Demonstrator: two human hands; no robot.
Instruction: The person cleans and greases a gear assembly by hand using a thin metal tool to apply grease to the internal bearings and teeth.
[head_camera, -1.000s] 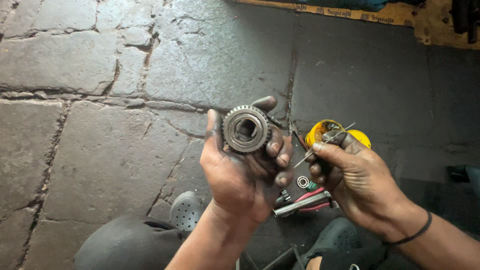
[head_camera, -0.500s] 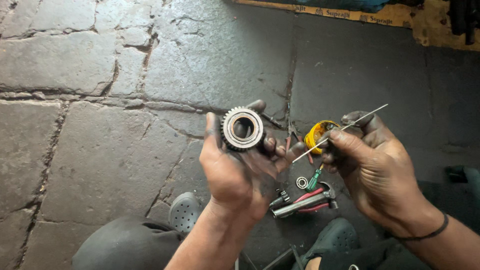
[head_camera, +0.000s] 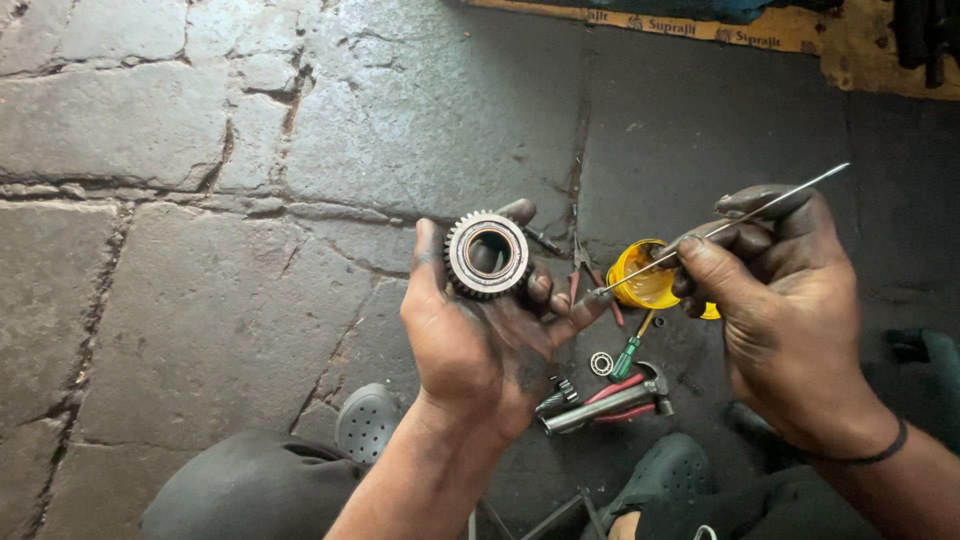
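— What's the floor like where they're sitting?

— Rough grey stone slabs (head_camera: 200, 290), cracked at the joints, darker and smoother off to the right. Nearest us are the person's knees and two grey perforated clogs, one (head_camera: 367, 420) by the left forearm, the other (head_camera: 668, 470) lower right.

— And just past the feet?

— A small heap of tools on the stone: one hammer (head_camera: 610, 400) with a steel head and red grip lying roughly flat left to right, one green-handled screwdriver (head_camera: 630, 352) slanting up toward a yellow tub, and one small bearing ring (head_camera: 601, 363) between them.

— The hands?

— Apart, both black with grease. The left hand (head_camera: 480, 340) is palm up, thumb and fingers clamped round a single toothed gear (head_camera: 488, 256) held at the fingertips — its open bore faces up at the camera, so its axis points toward us rather than along the floor. The right hand (head_camera: 780, 300) is pinched shut on one thin metal rod (head_camera: 720, 230). That rod runs long and slanted: high end up to the right, low tip down-left, ending right by the left hand's fingertips, just beside the gear.

— Anything beyond?

— One yellow tub (head_camera: 640, 280) on the floor behind the rod, partly hidden by the right fingers. Farthest off, a yellow-edged mat (head_camera: 760, 35) along the top.
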